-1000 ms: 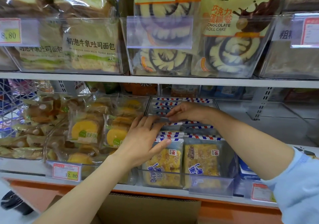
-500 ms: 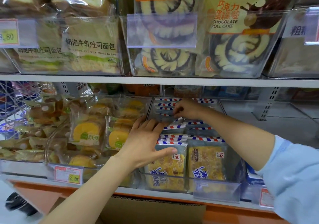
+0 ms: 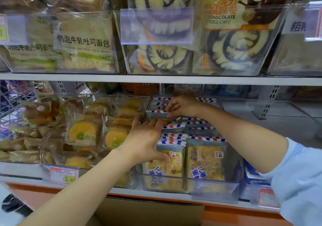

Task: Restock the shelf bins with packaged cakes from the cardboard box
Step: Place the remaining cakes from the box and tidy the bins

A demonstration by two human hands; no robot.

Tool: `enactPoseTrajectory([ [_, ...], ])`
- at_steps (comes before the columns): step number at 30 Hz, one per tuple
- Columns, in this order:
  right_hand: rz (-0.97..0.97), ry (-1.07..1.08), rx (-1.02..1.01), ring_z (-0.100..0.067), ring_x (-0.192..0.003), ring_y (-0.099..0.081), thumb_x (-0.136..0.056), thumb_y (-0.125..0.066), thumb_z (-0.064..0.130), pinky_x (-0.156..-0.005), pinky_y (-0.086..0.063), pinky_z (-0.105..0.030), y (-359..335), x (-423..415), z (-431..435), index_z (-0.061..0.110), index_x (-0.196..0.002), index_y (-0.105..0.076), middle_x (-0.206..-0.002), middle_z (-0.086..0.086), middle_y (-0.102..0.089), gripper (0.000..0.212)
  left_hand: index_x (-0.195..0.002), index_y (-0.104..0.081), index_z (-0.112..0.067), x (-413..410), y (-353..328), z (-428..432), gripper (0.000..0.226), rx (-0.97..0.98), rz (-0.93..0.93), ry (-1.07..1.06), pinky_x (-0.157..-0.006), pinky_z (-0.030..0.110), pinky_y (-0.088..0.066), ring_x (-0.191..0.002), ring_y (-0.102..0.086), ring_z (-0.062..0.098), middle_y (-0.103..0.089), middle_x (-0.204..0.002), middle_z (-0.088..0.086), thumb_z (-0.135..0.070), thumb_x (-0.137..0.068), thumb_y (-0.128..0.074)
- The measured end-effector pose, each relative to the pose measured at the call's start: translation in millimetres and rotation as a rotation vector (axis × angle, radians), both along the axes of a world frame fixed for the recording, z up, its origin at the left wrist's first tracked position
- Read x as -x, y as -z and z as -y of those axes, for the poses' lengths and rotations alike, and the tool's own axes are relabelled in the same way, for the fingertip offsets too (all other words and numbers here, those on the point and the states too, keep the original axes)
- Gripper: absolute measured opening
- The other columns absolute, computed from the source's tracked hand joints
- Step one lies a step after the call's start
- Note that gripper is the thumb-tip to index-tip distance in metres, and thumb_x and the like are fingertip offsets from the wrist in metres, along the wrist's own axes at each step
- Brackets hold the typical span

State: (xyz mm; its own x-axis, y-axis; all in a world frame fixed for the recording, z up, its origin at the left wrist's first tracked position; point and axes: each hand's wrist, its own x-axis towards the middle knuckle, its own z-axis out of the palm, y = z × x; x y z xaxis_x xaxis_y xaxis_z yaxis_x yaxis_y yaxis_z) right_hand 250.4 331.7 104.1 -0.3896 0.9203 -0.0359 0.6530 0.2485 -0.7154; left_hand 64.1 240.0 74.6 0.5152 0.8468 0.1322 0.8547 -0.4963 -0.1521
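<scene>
As my spread left hand [image 3: 146,142] pressed the front cake packets [image 3: 205,161], my right hand [image 3: 183,106] pinched a striped packet [image 3: 156,115], mid-placement I judged, needing a gap behind them next

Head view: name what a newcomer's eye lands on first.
Both hands meet in the clear bin at centre. The right hand pinches a striped-edged cake pack at the back, and the left hand rests flat against the front packs. Above them, big chocolate roll cake bags loom across the top.
</scene>
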Motion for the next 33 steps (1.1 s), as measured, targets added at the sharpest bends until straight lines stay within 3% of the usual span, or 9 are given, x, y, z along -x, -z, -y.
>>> enactPoseTrajectory([
  [5,-0.101,0.050,-0.102,-0.011,-0.084,-0.065,-0.080,-0.075,0.011,-0.074,-0.051,-0.022,-1,4,-1,0.014,-0.092,-0.065,-0.093,-0.004,-0.069,0.016,-0.144,-0.030,-0.019,-4,0,-13,0.096,-0.057,0.017,0.002,-0.115,0.048,-0.008,-0.131,-0.044,0.021,-0.048,-0.141,0.002,-0.068,-0.070,-0.066],
  [9,-0.009,0.035,-0.043,-0.015,-0.108,-0.059,-0.085,-0.071,0.023,-0.094,-0.047,-0.029,3,-2,-3,0.019,-0.104,-0.063,-0.120,-0.006,-0.064,0.021,-0.148,-0.020,-0.022,-11,-3,-18,0.096,-0.028,-0.021,-0.025,-0.118,0.051,-0.003,-0.136,-0.038,0.022,-0.041,-0.147,0.002,-0.064,-0.075,-0.064],
  [12,0.073,-0.005,-0.113,-0.013,-0.120,-0.052,-0.086,-0.069,0.032,-0.104,-0.042,-0.033,-12,-14,3,0.021,-0.124,-0.055,-0.132,0.000,-0.056,0.041,-0.151,-0.018,-0.016,-4,3,-8,0.096,-0.077,0.037,0.021,-0.119,0.051,-0.003,-0.142,-0.028,0.023,-0.031,-0.154,0.006,-0.066,-0.079,-0.057],
  [14,0.133,0.009,-0.143,-0.013,-0.126,-0.047,-0.085,-0.069,0.039,-0.106,-0.040,-0.033,-21,-25,10,0.023,-0.136,-0.044,-0.140,0.002,-0.047,0.059,-0.153,-0.013,-0.014,0,5,0,0.102,-0.113,0.110,0.030,-0.121,0.048,-0.005,-0.147,-0.019,0.024,-0.020,-0.159,0.008,-0.077,-0.078,-0.040],
  [18,0.438,-0.111,0.099,-0.013,-0.144,-0.020,-0.078,-0.063,0.062,-0.116,-0.022,-0.031,-15,-48,29,0.031,-0.152,-0.012,-0.159,0.010,-0.014,0.095,-0.152,0.013,-0.017,-11,10,6,0.117,-0.032,0.068,0.043,-0.121,0.044,0.003,-0.149,0.005,0.027,0.011,-0.160,0.012,-0.090,-0.064,-0.009],
  [22,0.630,-0.117,0.057,-0.019,-0.147,-0.016,-0.086,-0.055,0.061,-0.119,-0.019,-0.034,9,-55,36,0.026,-0.154,0.000,-0.162,0.002,-0.006,0.093,-0.152,0.014,-0.011,-24,17,-12,0.125,0.051,-0.034,-0.004,-0.120,0.046,0.004,-0.148,0.008,0.030,0.011,-0.161,0.015,-0.090,-0.068,-0.034],
  [27,0.487,-0.042,-0.017,-0.019,-0.140,-0.033,-0.095,-0.046,0.052,-0.112,-0.028,-0.028,-2,-59,36,0.019,-0.152,-0.020,-0.156,0.000,-0.027,0.071,-0.152,0.014,-0.010,-24,10,-18,0.129,0.096,-0.183,-0.057,-0.118,0.050,0.009,-0.148,0.013,0.031,0.016,-0.160,0.015,-0.085,-0.068,-0.050],
  [30,0.324,-0.047,-0.078,-0.014,-0.145,-0.020,-0.098,-0.039,0.048,-0.113,-0.019,-0.024,-6,-43,25,0.023,-0.154,-0.008,-0.161,0.003,-0.013,0.068,-0.149,0.019,-0.007,-23,8,-16,0.139,0.087,-0.240,-0.111,-0.117,0.054,0.008,-0.147,0.017,0.033,0.020,-0.158,0.018,-0.088,-0.061,-0.053],
  [33,0.444,-0.092,-0.003,-0.015,-0.149,-0.002,-0.101,-0.026,0.050,-0.119,-0.004,-0.032,5,-17,9,0.022,-0.154,-0.006,-0.162,0.003,0.000,0.064,-0.148,0.025,-0.012,-20,12,-20,0.145,0.100,-0.239,-0.110,-0.118,0.052,0.007,-0.146,0.018,0.033,0.021,-0.158,0.016,-0.088,-0.056,-0.057],
])
